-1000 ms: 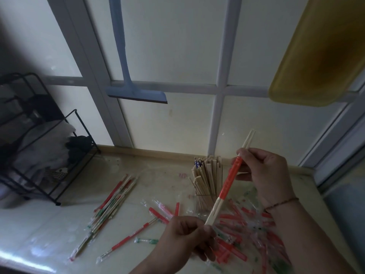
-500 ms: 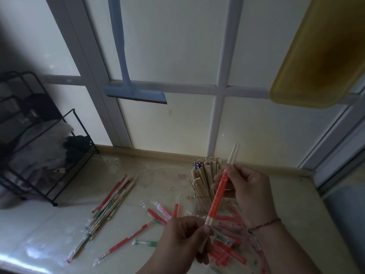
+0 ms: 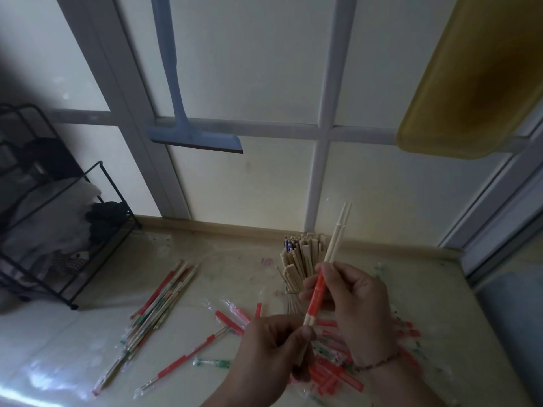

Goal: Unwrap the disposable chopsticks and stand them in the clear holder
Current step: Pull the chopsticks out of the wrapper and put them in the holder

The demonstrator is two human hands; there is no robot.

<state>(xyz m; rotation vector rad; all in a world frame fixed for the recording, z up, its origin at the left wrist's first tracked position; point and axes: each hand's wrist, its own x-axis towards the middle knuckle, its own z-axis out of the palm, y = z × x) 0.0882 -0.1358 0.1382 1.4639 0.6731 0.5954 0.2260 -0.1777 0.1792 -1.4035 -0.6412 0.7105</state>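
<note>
A pair of disposable chopsticks [image 3: 335, 245] stands almost upright between my hands, its bare wooden tips sticking out above a red-printed wrapper [image 3: 316, 295]. My left hand [image 3: 270, 351] grips the lower end of the pair. My right hand [image 3: 355, 301] pinches the wrapper's upper part. Just behind my hands the clear holder [image 3: 293, 284] stands packed with several bare chopsticks [image 3: 302, 254]. A pile of wrapped chopsticks [image 3: 161, 301] lies on the counter to the left.
Empty red and green wrappers [image 3: 329, 374] litter the counter under my hands. A black wire rack [image 3: 67, 230] with cloths stands at the left. A blue squeegee [image 3: 194, 136] and a yellow tray [image 3: 470, 83] hang against the window behind.
My right hand has come down and left toward my left hand, sliding the wrapper down. More bare wood now shows above it, and the pair stands more upright.
</note>
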